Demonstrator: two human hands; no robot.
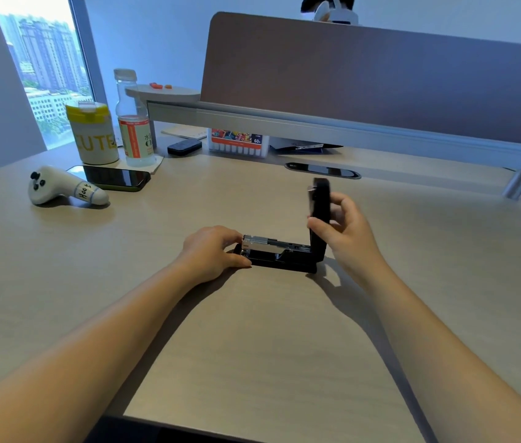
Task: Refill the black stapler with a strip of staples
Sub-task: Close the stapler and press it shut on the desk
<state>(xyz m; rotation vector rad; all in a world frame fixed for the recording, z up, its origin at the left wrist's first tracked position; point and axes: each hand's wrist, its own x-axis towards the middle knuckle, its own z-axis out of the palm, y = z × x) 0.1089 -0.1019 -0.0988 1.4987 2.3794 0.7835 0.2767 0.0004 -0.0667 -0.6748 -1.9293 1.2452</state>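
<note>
The black stapler [287, 260] lies on the wooden desk [252, 330] in the middle of the view, its lid swung up to vertical at the right end. The silver metal staple channel [259, 244] is exposed along its top. My left hand [212, 252] grips the stapler's left front end, fingers on the metal channel. My right hand [345, 225] holds the upright black lid [320, 203] between thumb and fingers. Whether a strip of staples lies in the channel I cannot tell.
At the back left stand a white and yellow cup [93, 134], a clear bottle [133, 123], a phone [112, 177] and a white controller [61, 187]. A marker box [238, 143] and a small black case [184, 147] sit under the brown divider [380, 75].
</note>
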